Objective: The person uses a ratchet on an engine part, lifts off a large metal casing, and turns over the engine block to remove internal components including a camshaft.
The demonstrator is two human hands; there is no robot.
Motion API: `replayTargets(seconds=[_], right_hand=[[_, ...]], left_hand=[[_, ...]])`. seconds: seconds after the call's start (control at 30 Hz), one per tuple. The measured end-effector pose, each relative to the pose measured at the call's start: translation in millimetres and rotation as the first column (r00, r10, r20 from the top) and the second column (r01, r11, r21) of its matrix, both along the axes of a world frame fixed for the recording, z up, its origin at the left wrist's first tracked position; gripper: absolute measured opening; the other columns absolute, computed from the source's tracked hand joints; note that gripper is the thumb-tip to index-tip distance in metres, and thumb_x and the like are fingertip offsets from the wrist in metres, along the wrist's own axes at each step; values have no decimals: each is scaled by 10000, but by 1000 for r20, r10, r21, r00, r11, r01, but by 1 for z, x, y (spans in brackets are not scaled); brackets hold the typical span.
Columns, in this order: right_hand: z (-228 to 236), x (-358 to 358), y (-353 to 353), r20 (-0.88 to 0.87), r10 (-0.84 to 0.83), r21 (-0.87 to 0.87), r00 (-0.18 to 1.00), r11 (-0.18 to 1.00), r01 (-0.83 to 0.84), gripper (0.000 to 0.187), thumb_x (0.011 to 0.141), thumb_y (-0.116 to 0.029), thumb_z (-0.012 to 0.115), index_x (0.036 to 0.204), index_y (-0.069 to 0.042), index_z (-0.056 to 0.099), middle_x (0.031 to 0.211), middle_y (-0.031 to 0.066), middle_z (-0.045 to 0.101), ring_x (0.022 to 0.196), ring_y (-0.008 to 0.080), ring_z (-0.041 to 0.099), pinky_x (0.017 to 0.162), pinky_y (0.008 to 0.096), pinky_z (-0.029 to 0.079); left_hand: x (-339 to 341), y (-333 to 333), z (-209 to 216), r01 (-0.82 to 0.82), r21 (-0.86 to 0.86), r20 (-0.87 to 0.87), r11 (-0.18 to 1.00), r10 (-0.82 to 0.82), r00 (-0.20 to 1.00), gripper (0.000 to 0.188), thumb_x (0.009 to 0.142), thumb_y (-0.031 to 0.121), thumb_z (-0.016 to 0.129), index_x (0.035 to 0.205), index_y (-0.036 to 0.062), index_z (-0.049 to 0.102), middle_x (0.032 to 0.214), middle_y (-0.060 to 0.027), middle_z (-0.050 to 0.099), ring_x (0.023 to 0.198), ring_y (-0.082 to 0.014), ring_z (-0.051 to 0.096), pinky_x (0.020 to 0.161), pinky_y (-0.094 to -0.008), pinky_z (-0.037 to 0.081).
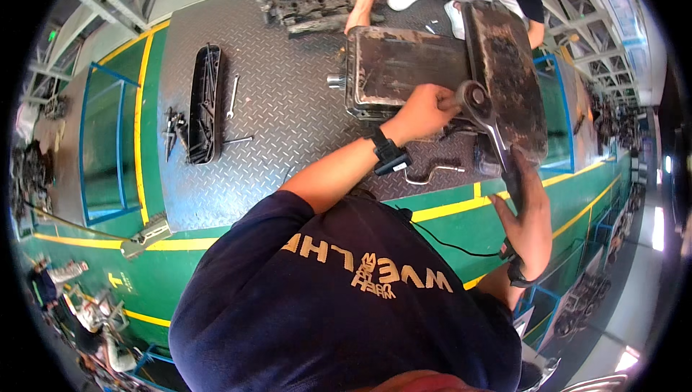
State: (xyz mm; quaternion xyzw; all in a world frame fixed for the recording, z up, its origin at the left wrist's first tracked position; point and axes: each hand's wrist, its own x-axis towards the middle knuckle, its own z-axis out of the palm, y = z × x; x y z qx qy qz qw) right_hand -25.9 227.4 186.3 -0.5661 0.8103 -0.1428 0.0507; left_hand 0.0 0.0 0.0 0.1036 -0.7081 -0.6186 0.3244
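Note:
A large ratchet wrench (493,132) reaches over a dark, rust-stained metal engine part (414,67) with a boxy pan-like cover. My right hand (532,222) is around the lower end of its handle, thumb standing off to the side. Beside the round ratchet head, my left hand (430,112) is closed, fingertips pressed together against the head's near-left side. What those fingers hold, if anything, is hidden. A second raised rusty section (504,67) of the part stands under and beyond the wrench.
Across the part, a co-worker's hand (360,18) touches its far left corner. An engine cylinder head (317,4) lies at the back. On the steel-plate platform (281,103) are a black tool tray (207,103), a combination wrench (233,96) and a bent crank handle (436,170).

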Motion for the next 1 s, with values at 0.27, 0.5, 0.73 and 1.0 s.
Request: replayTargets(seconds=[0.27, 0.5, 0.73, 1.0], right_hand=[[-29, -6, 25, 134, -358, -346, 924, 857, 382, 413, 727, -22, 807, 1108, 35, 658, 959, 176, 701, 854, 245, 693, 782, 324, 533], [-43, -3, 20, 149, -277, -484, 949, 817, 314, 454, 609, -43, 875, 1025, 10, 703, 918, 142, 715, 819, 263, 703, 740, 331, 543], [-46, -71, 3, 121, -254, -686, 960, 678, 265, 283, 643, -106, 860, 870, -8, 722, 833, 115, 708, 763, 260, 686, 710, 336, 520], [-37, -170, -91, 303, -196, -666, 933, 657, 354, 315, 903, -280, 709, 963, 28, 706, 869, 159, 713, 810, 232, 682, 754, 327, 506]], left_hand=[[-14, -2, 0, 37, 73, -50, 997, -33, 998, 188, 815, 110, 711, 826, -56, 624, 681, -166, 616, 638, -164, 547, 623, -366, 469], [16, 0, 10, -102, -37, -21, 994, 101, 995, 82, 804, -17, 704, 882, 0, 684, 799, -75, 714, 776, -97, 644, 699, -299, 524], [23, 27, 21, -352, -321, -167, 879, 313, 935, 374, 849, 117, 730, 579, 48, 481, 508, -144, 450, 434, -273, 486, 477, -405, 349], [11, 30, 22, -130, -12, -49, 991, 129, 990, 114, 813, 12, 699, 922, -13, 716, 840, -71, 733, 779, -135, 683, 754, -289, 530]])
